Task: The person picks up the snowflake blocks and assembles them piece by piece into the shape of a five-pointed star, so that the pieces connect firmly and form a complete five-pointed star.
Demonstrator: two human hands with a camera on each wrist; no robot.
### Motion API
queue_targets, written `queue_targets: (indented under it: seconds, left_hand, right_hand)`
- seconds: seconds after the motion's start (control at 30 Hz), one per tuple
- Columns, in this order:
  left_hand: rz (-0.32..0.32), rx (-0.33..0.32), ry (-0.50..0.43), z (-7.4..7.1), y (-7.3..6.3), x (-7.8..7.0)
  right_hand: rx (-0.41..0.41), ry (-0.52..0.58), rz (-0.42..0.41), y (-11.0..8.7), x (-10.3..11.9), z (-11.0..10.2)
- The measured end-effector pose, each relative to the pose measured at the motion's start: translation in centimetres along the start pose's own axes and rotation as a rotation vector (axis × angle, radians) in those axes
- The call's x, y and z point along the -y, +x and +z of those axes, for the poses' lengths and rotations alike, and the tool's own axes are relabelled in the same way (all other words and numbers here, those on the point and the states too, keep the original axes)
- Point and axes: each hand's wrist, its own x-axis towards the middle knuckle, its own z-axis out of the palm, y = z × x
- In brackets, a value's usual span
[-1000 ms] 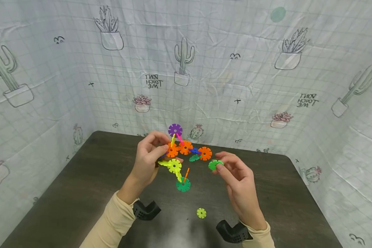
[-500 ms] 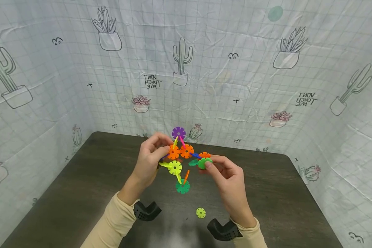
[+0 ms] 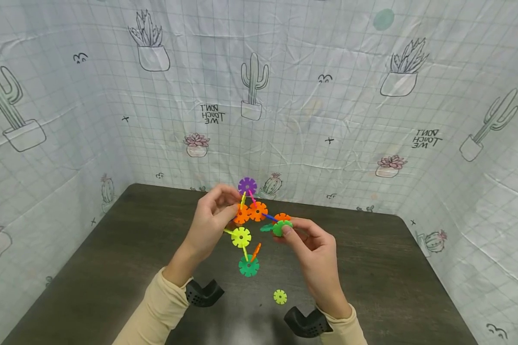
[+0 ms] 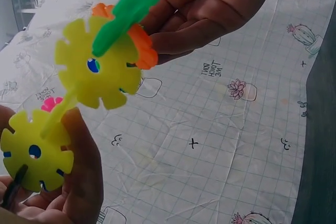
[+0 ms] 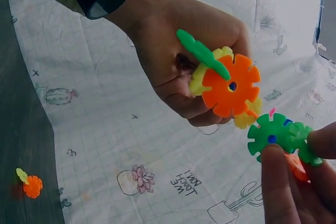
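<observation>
My left hand (image 3: pixel 207 225) grips a chain of slotted plastic discs near an orange disc (image 3: pixel 241 213). A purple disc (image 3: pixel 247 186) tops the chain, on a yellow and a pink piece. Below the hand hang a yellow disc (image 3: pixel 241 237) and a dark green disc (image 3: pixel 248 265), with an upright orange disc (image 3: pixel 256 252) slotted into it. My right hand (image 3: pixel 317 254) pinches a light green disc (image 3: pixel 282 228), which overlaps the orange disc (image 3: pixel 283 217) at the chain's right end. A dark green piece (image 3: pixel 266 228) sits beside it. The left palm is partly hidden by discs.
A loose yellow-green disc (image 3: pixel 280 296) lies on the dark table (image 3: pixel 388 287) below the hands. In the right wrist view, an orange disc (image 5: pixel 33 186) joined to a yellow piece shows over the table. Cactus-print cloth (image 3: pixel 311 158) walls the back and sides.
My right hand has moved left, bringing the light green disc against the chain's right-hand orange disc. The hanging yellow and dark green discs have dipped slightly. The left hand has barely moved.
</observation>
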Motion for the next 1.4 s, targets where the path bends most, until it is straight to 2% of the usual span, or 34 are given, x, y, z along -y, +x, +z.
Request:
queue_targets:
  seconds: [0.13,0.3,0.47,0.73,1.0,1.2,1.4]
  left_hand:
    - [0.027,0.009,-0.009,-0.2,0.0,0.1]
    - [0.057,0.026,-0.034,-0.2,0.0,0.2]
    - [0.073,0.042,-0.027,-0.1,-0.1,0.5]
    - [0.083,0.077,-0.047,-0.1,-0.2,0.4]
    - [0.154,0.133,0.035,-0.5,-0.2,0.5]
    - [0.167,0.148,0.071,-0.6,-0.2,0.4]
    - [0.163,0.158,0.084,-0.6,-0.2,0.5]
  right_hand:
    - [0.007,-0.042,0.034,-0.2,0.2,-0.1]
    - [0.021,-0.140,0.018,-0.4,0.3,-0.1]
    - [0.046,-0.159,-0.014,-0.4,0.3,0.1]
    - [0.025,-0.217,0.019,-0.4,0.5,-0.1]
    - [-0.017,-0.216,0.013,-0.3,0.9,-0.3]
    - [-0.030,-0.205,0.006,-0.2,1.1,-0.6]
    - [-0.020,-0.258,-0.002,-0.2,0.9,-1.1]
